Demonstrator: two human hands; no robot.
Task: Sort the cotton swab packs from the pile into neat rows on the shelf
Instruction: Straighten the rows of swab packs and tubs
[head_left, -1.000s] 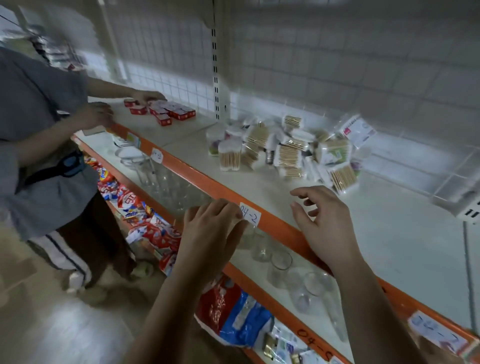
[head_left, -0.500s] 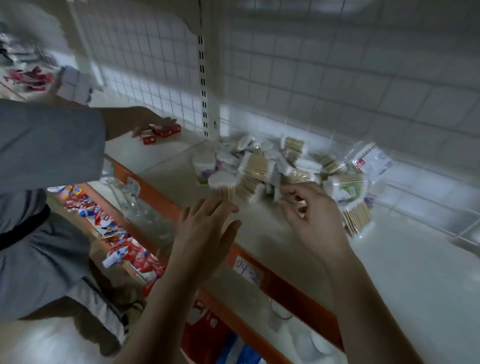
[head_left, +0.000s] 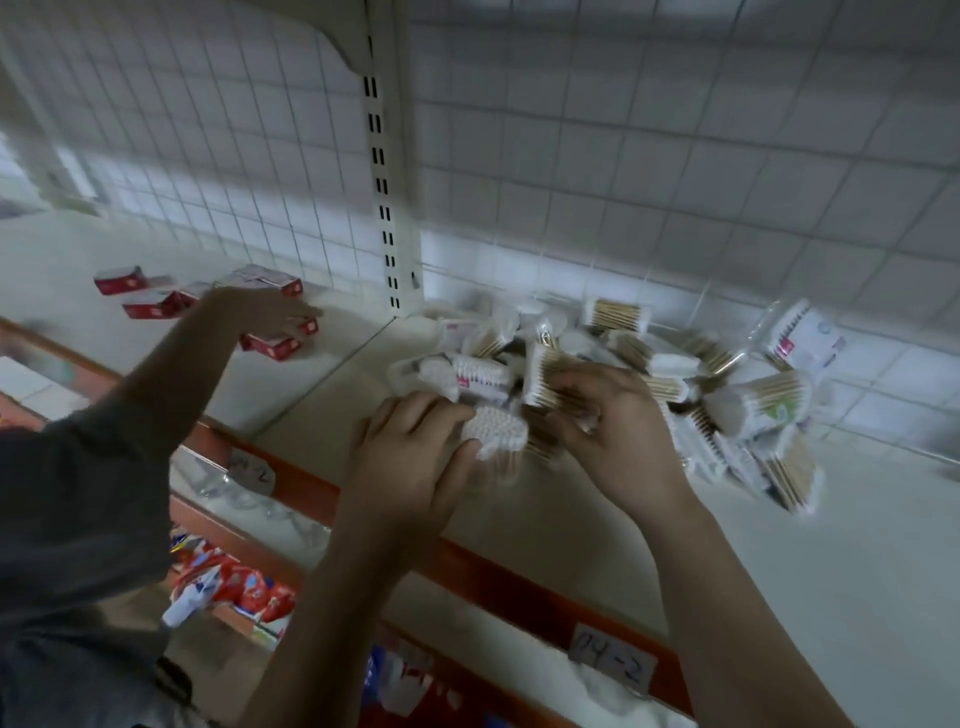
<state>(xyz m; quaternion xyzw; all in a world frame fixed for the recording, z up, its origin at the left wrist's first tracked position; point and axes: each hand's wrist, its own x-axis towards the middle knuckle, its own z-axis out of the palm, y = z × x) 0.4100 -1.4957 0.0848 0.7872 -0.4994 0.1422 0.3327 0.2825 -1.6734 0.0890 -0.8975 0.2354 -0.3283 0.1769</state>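
White cotton tips face the camera on the swab pack (head_left: 496, 435) held by the left hand (head_left: 410, 460) just below the centre of the frame: the fingers curl over its top and the thumb closes in from beneath. This pack sits at the near-left edge of the pile (head_left: 675, 374), a loose heap of cotton swab packs lying at all angles on the pale shelf (head_left: 779, 571), right of centre and against the wire grid back panel (head_left: 623, 156). The right hand (head_left: 618, 436) is just beside the left, its fingers bent onto a wooden-stemmed pack (head_left: 540, 376) that stands tilted in the heap; motion blur hides whether those fingers have truly closed on it, so I cannot tell. A larger clear bag (head_left: 802, 338) with a printed label leans at the pile's far right. An orange rail (head_left: 519, 582) runs along the shelf's front edge and carries a handwritten tag (head_left: 613, 667) at lower right. At the left of the frame another person's hand (head_left: 254, 312) reaches over small red boxes (head_left: 272, 344) on the neighbouring bay, beyond the slotted upright (head_left: 387, 208).
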